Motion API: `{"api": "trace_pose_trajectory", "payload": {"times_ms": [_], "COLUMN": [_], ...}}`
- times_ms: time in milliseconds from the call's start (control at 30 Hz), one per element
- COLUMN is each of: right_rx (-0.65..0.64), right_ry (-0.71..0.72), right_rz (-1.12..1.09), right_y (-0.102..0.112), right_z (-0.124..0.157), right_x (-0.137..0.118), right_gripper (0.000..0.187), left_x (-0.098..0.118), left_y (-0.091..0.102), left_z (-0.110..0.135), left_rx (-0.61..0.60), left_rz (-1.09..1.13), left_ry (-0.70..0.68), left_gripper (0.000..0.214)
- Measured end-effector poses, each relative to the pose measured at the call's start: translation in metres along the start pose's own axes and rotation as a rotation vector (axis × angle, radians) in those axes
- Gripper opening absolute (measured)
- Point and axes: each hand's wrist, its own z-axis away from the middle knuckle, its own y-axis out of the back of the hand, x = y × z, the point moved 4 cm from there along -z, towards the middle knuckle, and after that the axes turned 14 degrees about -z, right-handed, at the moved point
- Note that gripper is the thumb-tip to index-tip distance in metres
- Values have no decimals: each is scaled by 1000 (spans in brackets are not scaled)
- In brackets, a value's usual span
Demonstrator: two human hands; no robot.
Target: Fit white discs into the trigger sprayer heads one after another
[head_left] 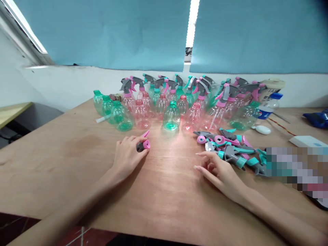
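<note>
My left hand (127, 154) rests on the wooden table (77, 164), closed on a grey spray trigger head with a pink collar (144, 143). Resting to the right, my right hand (217, 169) has loosely curled fingers and holds nothing. Its fingertips lie beside a pile of loose grey, pink and teal trigger heads (230, 147). Just beyond both hands stands an open teal plastic bottle (171, 117) without a top.
Several pink and teal bottles (194, 102), some capped with sprayers, crowd the table's far side below blue blinds. A white mouse (262, 129), a water bottle (272, 102), a white box (309, 140) and a blue object (317, 119) lie at the right.
</note>
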Motion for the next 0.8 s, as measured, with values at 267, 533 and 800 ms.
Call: {"api": "trace_pose_trajectory", "payload": {"times_ms": [267, 533, 800], "right_rx": [-36, -31, 95], "right_ry": [23, 183, 272], "right_rz": [42, 218, 265], "right_y": [2, 9, 23], "right_z": [-4, -8, -14], "right_x": [-3, -17, -19], "right_gripper": [24, 12, 9], "left_x": [16, 120, 178], "left_y": [10, -12, -47], "left_z": [-7, -29, -55], "left_rx": [41, -7, 12], "left_rz": [88, 352, 405], "left_ry": [-100, -515, -706], "left_gripper": [28, 30, 44]}}
